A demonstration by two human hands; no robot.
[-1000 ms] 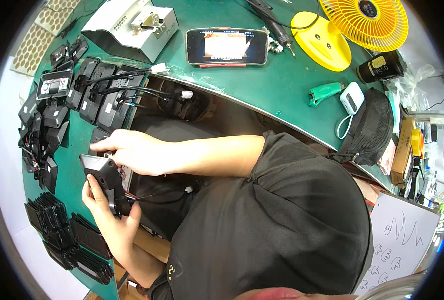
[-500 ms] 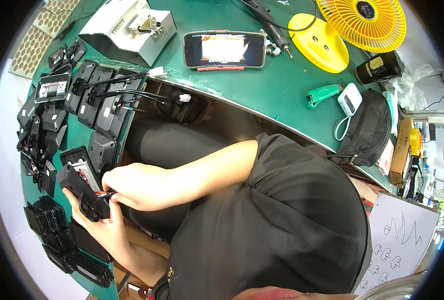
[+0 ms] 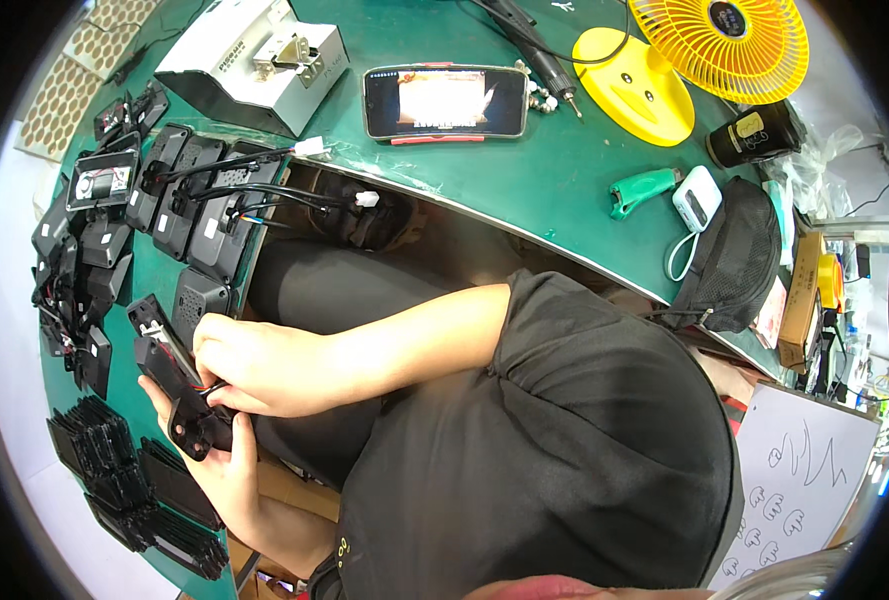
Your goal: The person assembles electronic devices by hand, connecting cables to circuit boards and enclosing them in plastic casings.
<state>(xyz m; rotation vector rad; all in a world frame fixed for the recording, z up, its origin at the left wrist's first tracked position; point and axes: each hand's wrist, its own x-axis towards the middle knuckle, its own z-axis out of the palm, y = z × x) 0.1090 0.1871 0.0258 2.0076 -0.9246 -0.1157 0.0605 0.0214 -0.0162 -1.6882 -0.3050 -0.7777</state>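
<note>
In my left hand [image 3: 226,478] I grip a black plastic housing [image 3: 169,380] from below, fingers along its outer side and thumb at its near end. A second black shell part [image 3: 147,312] with a pale inside sits against it, tilted open. Thin coloured wires run between the two. My right hand [image 3: 254,362] is closed at the housing's edge, its fingertips pinching a black cable [image 3: 214,390] where the wires come out. The cable's far end is hidden under my right hand.
Black housings with cables [image 3: 219,235] lie along the table edge, more jumbled units [image 3: 74,260] beyond. Stacked black plates [image 3: 94,440] stand nearer. A phone [image 3: 444,102], white machine [image 3: 254,65], screwdriver [image 3: 539,60], yellow fan [image 3: 634,85] and black pouch [image 3: 734,260] occupy the green table.
The housing has turned in my left hand, its near end swinging down and rightward. My right hand has shifted slightly left and keeps its pinch at the cable.
</note>
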